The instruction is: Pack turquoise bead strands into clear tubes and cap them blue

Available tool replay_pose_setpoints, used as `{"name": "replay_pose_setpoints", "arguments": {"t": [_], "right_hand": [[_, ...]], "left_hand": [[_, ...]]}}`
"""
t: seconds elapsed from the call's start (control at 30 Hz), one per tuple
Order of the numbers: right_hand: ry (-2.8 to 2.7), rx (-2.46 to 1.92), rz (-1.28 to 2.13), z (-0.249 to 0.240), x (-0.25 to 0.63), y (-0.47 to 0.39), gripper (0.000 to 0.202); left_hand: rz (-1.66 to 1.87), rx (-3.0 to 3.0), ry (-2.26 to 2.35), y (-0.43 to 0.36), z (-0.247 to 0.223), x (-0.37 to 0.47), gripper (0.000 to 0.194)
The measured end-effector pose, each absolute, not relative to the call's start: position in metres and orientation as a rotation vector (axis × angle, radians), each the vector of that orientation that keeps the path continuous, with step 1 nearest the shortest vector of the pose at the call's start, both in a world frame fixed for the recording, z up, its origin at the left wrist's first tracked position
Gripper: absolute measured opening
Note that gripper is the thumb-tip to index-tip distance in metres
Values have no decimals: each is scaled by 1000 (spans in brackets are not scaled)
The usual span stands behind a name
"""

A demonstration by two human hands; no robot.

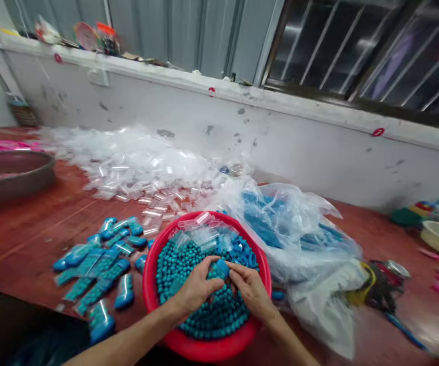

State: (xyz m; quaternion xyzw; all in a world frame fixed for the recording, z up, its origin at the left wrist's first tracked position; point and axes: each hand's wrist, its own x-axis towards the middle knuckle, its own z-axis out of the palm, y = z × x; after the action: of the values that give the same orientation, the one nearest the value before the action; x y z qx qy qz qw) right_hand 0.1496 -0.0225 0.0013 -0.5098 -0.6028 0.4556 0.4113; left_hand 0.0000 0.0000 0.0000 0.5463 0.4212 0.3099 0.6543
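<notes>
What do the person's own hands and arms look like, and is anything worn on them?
The ungloved left hand and ungloved right hand have slender fingers. The slim forearms are bare, with no sleeve, watch or bracelet visible.

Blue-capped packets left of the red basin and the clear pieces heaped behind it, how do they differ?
The blue-capped packets hold teal contents; the clear pieces look colourless, without blue ends. The blue-capped packets form a small cluster; the clear pieces spread in a larger heap. Both lie on the red tabletop.
</notes>
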Motion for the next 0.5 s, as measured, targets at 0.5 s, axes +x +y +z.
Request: {"name": "replay_pose_setpoints", "arguments": {"t": [0.5], "right_hand": [[-1843,-1264,1113,13,147,-29,29]], "left_hand": [[629,1331,978,-3,4,-4,51]]}}
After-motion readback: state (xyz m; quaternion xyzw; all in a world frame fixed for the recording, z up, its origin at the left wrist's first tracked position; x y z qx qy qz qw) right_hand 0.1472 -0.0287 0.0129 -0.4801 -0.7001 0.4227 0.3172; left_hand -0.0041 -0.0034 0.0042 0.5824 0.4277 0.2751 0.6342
